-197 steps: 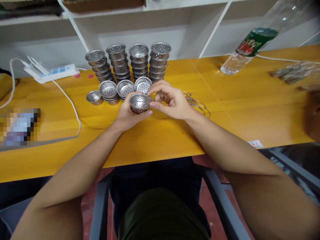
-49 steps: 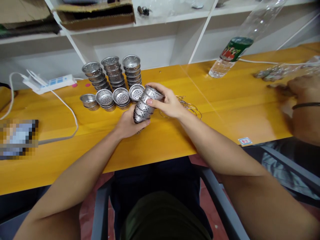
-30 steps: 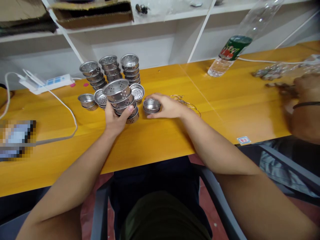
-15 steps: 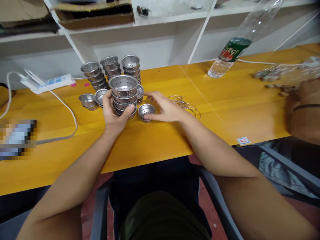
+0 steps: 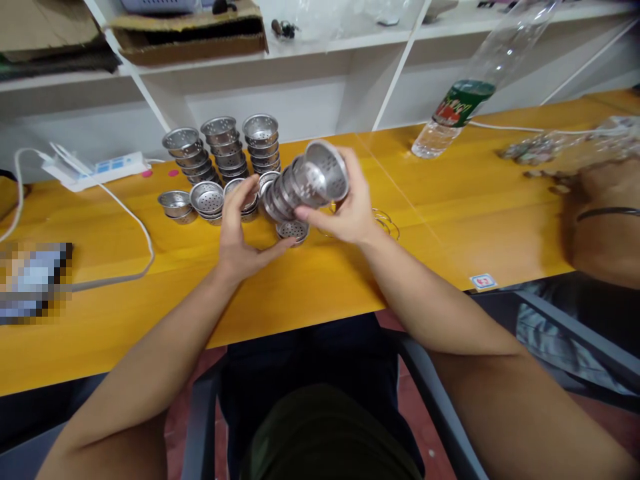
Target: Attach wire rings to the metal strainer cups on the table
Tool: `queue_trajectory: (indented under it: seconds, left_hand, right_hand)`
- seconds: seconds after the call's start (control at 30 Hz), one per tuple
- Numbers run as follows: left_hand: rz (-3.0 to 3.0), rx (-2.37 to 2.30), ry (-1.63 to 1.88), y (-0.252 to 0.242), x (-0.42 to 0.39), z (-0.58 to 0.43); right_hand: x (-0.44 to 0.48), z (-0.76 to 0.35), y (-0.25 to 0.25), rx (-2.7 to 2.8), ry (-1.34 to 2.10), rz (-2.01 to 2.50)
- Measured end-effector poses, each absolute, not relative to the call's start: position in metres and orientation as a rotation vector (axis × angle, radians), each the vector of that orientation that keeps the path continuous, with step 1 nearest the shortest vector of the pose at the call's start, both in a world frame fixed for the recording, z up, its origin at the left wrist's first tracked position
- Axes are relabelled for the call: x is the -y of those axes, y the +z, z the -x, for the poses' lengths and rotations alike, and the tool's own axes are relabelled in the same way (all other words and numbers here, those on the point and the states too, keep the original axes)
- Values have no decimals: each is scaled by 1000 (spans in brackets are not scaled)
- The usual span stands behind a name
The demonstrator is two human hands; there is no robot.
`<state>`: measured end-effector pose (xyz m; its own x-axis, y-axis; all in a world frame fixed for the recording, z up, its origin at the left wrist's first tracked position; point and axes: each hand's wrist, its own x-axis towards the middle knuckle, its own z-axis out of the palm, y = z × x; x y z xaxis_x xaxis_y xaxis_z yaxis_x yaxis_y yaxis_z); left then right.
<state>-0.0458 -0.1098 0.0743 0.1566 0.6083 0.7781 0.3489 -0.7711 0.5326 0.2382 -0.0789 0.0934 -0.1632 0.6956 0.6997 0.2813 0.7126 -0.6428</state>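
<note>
A tilted stack of perforated metal cups (image 5: pixel 303 179) is in my right hand (image 5: pixel 350 207), its open top toward the upper right. My left hand (image 5: pixel 240 237) is open beside the stack's lower end, thumb and fingers spread apart. Beneath the held stack, a perforated cup (image 5: pixel 293 231) rests on the table, close to my left thumb. Further low cups (image 5: pixel 207 198) stand in a row to the left, some partly hidden behind my left fingers. Behind them rise three tall stacks of the same cups (image 5: pixel 220 147).
Thin metal rings (image 5: pixel 387 223) lie right of my right hand. A plastic bottle (image 5: pixel 453 113) stands at the back. At left are a power strip (image 5: pixel 107 170) with white cables and a pixelated object (image 5: pixel 35 280). Another person's arm (image 5: pixel 605 220) rests at the right, near small brownish pieces (image 5: pixel 550 177).
The cup stack has passed from my left hand to my right, moved rightward and tipped over from upright. My left hand has let go and opened.
</note>
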Motion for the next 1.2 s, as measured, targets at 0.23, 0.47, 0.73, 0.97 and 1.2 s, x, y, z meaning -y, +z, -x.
queue_trajectory:
  seconds: [0.23,0.47,0.73,0.97,1.2]
  left_hand:
    - [-2138,-1087,1326,74,112,46]
    - [-2086,-1414,848,73,111,42]
    - [-2076,-1644,695,76,119,35]
    - [-2087,-1332,799,54,108,35]
    - [-2001,-1017,984,40,106,36]
  right_hand:
    - [-31,-282,94,1606,382,1006]
    - [-99,-257,61,1697,440,1273]
    - [-87,-245,62,1764,455,1414]
    - [-7,-251,81,1708,305,1338]
    - [82,-243,92,2313,777,815]
